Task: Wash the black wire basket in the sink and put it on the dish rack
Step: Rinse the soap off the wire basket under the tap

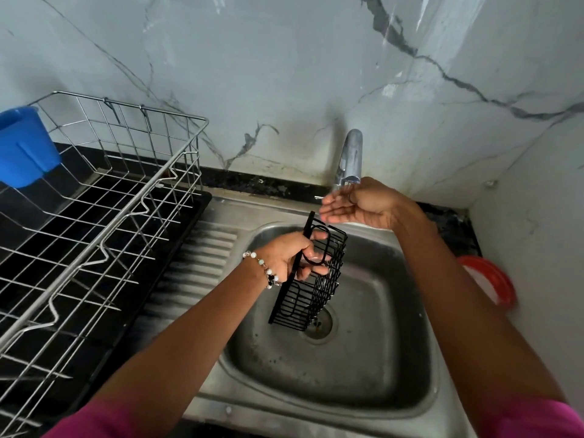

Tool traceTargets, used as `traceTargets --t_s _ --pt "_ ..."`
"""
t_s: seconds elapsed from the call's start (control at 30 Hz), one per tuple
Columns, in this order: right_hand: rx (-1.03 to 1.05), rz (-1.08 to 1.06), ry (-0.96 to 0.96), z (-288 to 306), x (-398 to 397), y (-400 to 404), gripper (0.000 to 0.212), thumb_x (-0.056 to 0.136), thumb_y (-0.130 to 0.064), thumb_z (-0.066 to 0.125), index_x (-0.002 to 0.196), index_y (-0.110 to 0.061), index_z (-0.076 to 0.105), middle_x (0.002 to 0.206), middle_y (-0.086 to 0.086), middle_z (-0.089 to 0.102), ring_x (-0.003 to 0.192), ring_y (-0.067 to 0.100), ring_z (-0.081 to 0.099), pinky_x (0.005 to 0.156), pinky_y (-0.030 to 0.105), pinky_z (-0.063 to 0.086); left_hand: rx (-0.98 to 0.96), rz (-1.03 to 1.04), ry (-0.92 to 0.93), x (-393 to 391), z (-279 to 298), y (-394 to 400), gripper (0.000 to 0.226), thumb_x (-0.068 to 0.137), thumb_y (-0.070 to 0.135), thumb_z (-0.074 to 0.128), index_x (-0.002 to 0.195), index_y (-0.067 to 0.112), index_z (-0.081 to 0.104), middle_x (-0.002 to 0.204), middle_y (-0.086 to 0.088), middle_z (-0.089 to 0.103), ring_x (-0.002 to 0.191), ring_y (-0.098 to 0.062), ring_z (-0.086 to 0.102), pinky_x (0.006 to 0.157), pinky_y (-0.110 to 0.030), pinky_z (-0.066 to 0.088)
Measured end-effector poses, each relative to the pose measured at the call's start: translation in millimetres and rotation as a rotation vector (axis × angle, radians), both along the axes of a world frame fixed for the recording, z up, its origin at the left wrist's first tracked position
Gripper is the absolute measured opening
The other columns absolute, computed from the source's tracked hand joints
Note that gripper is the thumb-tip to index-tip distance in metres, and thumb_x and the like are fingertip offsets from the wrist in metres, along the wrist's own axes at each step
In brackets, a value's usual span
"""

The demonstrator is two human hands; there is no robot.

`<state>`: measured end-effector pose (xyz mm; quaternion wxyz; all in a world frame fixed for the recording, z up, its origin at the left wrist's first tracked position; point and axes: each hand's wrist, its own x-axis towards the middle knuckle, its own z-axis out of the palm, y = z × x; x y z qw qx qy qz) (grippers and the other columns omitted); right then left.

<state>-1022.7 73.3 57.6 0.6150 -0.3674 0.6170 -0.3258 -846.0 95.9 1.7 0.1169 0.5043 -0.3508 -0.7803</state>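
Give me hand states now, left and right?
Left hand: fingers gripping the black wire basket over the sink.
Right hand: open, cupped under the tap, holding nothing.

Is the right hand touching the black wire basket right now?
Apart. The head view shows the open right hand cupped under the tap, a gap above the black wire basket, which only the left hand grips.

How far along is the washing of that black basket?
Midway, by the look of it. The left hand grips the black wire basket over the steel sink; the right hand is cupped open under the chrome tap. The steel wire dish rack holds no basket yet.
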Motion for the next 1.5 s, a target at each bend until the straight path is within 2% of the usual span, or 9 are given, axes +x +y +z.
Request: traceTargets --t_s 0.23,0.3,0.57,0.67,0.8,0.97,1.13,1.3,1.5 --pt "-0.014 -0.027 0.001 1 -4 -3 0.023 0.096 0.009 0.039 0.104 0.014 0.059 0.102 0.031 0.066 0.096 0.038 0.068 0.081 0.041 0.058 0.023 -0.059 0.044 6 -3 -4 0.050 0.083 -0.015 0.033 0.103 0.024 0.057 0.110 -0.010 0.072 0.082 -0.035 0.071 0.048 -0.021 0.042" --pt "-0.014 -0.043 -0.103 4 -4 -3 0.021 0.095 0.010 0.040 0.101 0.013 0.060 0.101 0.031 0.066 0.095 0.039 0.068 0.080 0.041 0.058 0.005 -0.058 0.025 7 -1 -6 0.050 0.082 -0.014 0.032 0.102 0.025 0.057 0.108 -0.010 0.073 0.073 -0.030 0.071 0.048 -0.020 0.042" --pt "-0.071 -0.002 0.122 -18 -7 1 0.017 0.093 0.006 0.050 0.103 0.008 0.064 0.099 0.022 0.069 0.091 0.030 0.070 0.069 0.030 0.059 -0.146 -0.064 -0.075 19 -2 -5 0.057 0.081 -0.015 0.031 0.115 0.024 0.056 0.104 -0.010 0.074 0.043 -0.014 0.054 0.039 -0.018 0.035" --pt "-0.161 0.104 0.383 -43 -5 8 0.020 0.088 -0.005 0.062 0.108 -0.004 0.066 0.112 0.006 0.066 0.100 0.015 0.061 0.086 0.032 0.050 -0.161 -0.045 -0.076 24 1 -7 0.059 0.077 -0.015 0.030 0.114 0.023 0.057 0.103 -0.011 0.074 0.038 -0.013 0.045 0.039 -0.016 0.031" --pt "-0.181 0.089 0.351 -60 0 18 0.027 0.090 -0.031 0.063 0.110 -0.015 0.066 0.124 -0.001 0.060 0.113 0.013 0.050 0.097 0.039 0.039 -0.174 -0.025 -0.023 34 2 -5 0.059 0.073 -0.015 0.029 0.109 0.023 0.056 0.103 -0.012 0.074 0.037 -0.013 0.043 0.037 -0.014 0.027" --pt "-0.169 0.047 0.290 -65 1 21 0.009 0.093 -0.022 0.060 0.093 -0.017 0.067 0.112 0.005 0.066 0.112 0.021 0.058 0.084 0.050 0.053 -0.192 -0.089 -0.003 39 -5 0 0.060 0.078 -0.011 0.030 0.117 0.027 0.056 0.108 -0.007 0.073 0.072 -0.024 0.069 0.040 -0.014 0.034" --pt "-0.223 0.076 0.311 -64 3 24 0.008 0.093 -0.020 0.060 0.092 -0.018 0.068 0.110 0.005 0.066 0.102 0.021 0.061 0.073 0.048 0.057 -0.126 -0.189 -0.013 45 -7 -10 0.038 0.086 0.008 0.040 0.110 0.030 0.059 0.114 -0.004 0.071 0.098 -0.021 0.070 0.080 -0.034 0.041" --pt "-0.229 0.147 0.396 -58 12 21 0.010 0.091 -0.016 0.060 0.094 -0.013 0.069 0.088 0.001 0.068 0.070 0.011 0.058 0.066 0.043 0.059 -0.239 0.040 -0.256 30 6 -20 0.024 0.094 0.036 0.049 0.089 0.018 0.062 0.068 -0.005 0.070 0.047 -0.015 0.060 0.046 -0.019 0.031" --pt "-0.173 0.155 0.392 -35 2 13 0.027 0.093 -0.026 0.058 0.103 -0.003 0.067 0.102 0.010 0.069 0.089 0.020 0.066 0.071 0.035 0.053 -0.419 0.316 -0.213 24 -4 -17 0.021 0.099 0.023 0.053 0.081 0.017 0.062 0.071 0.002 0.056 0.045 -0.006 0.037 0.035 -0.014 0.019"
